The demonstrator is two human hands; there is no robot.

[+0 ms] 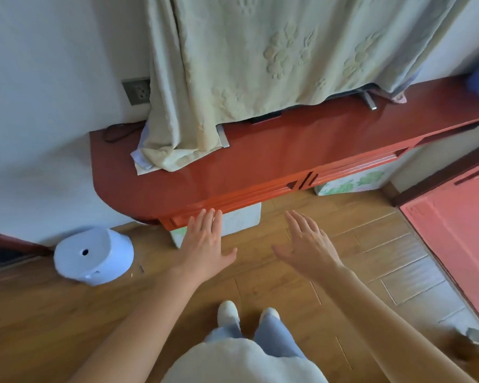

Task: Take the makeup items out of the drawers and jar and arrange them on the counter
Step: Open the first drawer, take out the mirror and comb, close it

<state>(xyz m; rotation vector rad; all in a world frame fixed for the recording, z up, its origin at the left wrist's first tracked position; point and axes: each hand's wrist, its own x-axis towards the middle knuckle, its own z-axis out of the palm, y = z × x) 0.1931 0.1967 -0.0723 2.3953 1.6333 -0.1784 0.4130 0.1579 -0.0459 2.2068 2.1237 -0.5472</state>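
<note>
A long red wooden counter [274, 158] runs along the wall, with shut drawers [351, 167] in its front edge. My left hand [205, 241] is stretched out flat, fingers apart, its fingertips just below the counter's front edge near the left end. My right hand [310, 244] is held out beside it over the floor, palm down, fingers spread, holding nothing. No makeup items or jar show in this view.
A pale green cloth [260, 56] drapes over a screen standing on the counter. A white stool [94, 255] lies tipped on the wooden floor at left. Floral boxes [351, 183] sit under the counter. A pink bed [459, 228] stands at right.
</note>
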